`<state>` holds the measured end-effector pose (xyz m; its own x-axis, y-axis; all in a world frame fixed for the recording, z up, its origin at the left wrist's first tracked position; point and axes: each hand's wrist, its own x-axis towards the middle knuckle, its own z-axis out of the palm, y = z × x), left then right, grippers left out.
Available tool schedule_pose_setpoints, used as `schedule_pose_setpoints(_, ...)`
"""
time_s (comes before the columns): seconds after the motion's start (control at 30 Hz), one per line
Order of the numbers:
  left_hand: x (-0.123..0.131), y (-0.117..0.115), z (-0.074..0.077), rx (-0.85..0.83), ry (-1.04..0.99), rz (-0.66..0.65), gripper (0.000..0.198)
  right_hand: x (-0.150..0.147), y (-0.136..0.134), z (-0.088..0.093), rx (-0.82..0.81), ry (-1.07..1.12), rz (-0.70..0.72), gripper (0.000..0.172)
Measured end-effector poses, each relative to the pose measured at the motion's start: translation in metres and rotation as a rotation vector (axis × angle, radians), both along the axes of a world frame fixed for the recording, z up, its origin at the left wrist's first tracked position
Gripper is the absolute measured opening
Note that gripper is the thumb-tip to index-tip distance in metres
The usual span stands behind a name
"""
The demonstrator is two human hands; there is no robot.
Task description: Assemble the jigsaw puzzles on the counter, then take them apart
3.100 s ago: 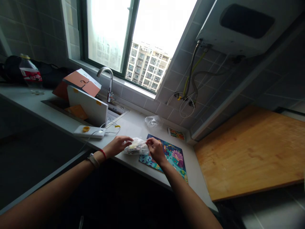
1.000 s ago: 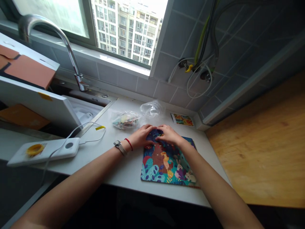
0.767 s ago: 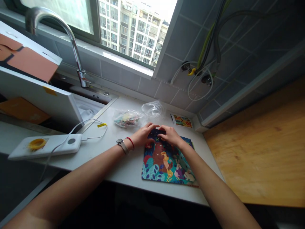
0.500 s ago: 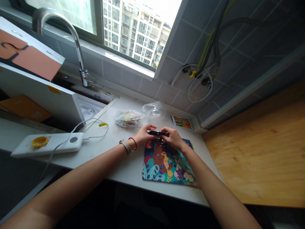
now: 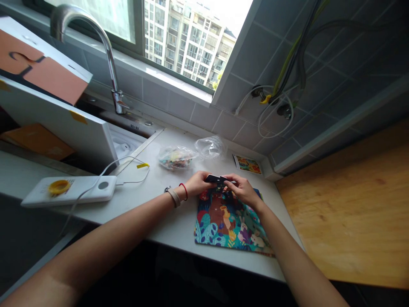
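Grey tiles [image 5: 179, 108] run below a window [image 5: 188, 47] that looks out on tall flats, and a pale table [image 5: 137, 199] spreads beneath them. Near its front edge lies a colourful animal puzzle [image 5: 220, 221], flat, with a bear, a fox and rabbits on it. At its far edge a dark puzzle piece [image 5: 214, 179] is held raised and tilted; whether it is one piece or two joined, I cannot tell. The left hand [image 5: 198, 184] grips its left end between thumb and fingers, and the right hand [image 5: 242, 190] pinches the other end. A red bracelet [image 5: 183, 192] and a watch [image 5: 174, 198] circle the left wrist. Just beyond the hands sit a clear bag of pieces [image 5: 177, 159] and, beside it, a crumpled plastic bag [image 5: 211, 149]. Farther right, a small picture card [image 5: 248, 165] lies near the wall. Well to the left, a yellow ring [image 5: 59, 187] rests on a long white device [image 5: 86, 190] with a cable, and behind it a white panel [image 5: 64, 123] leans in the sink [image 5: 123, 123] under a curved tap [image 5: 110, 57]. To the right stands a wooden board [image 5: 345, 209].
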<state>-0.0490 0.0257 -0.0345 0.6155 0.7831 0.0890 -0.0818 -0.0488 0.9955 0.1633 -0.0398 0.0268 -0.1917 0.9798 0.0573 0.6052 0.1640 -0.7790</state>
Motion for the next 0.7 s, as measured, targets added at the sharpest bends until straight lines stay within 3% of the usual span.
schedule_pose_setpoints(0.13, 0.0, -0.005, 0.004, 0.062, 0.042, 0.043, 0.016, 0.016, -0.012, 0.001, 0.043, -0.186, 0.023, 0.06)
schedule_pose_setpoints(0.2, 0.001, -0.007, 0.004, 0.081, 0.052, 0.068, 0.014, 0.027, -0.017, -0.002, 0.017, -0.2, -0.052, 0.054)
schedule_pose_setpoints(0.37, 0.005, -0.006, 0.0, 0.068, 0.035, 0.135, 0.014, 0.041, -0.024, -0.003, -0.097, 0.066, -0.157, 0.052)
schedule_pose_setpoints(0.53, 0.006, -0.006, 0.001, 0.031, -0.113, 0.16, 0.028, 0.014, -0.021, -0.012, -0.134, 0.264, -0.207, 0.065)
schedule_pose_setpoints(0.7, 0.005, -0.006, 0.002, 0.016, -0.22, 0.151, 0.036, -0.012, -0.013, -0.03, -0.119, 0.307, -0.208, 0.045)
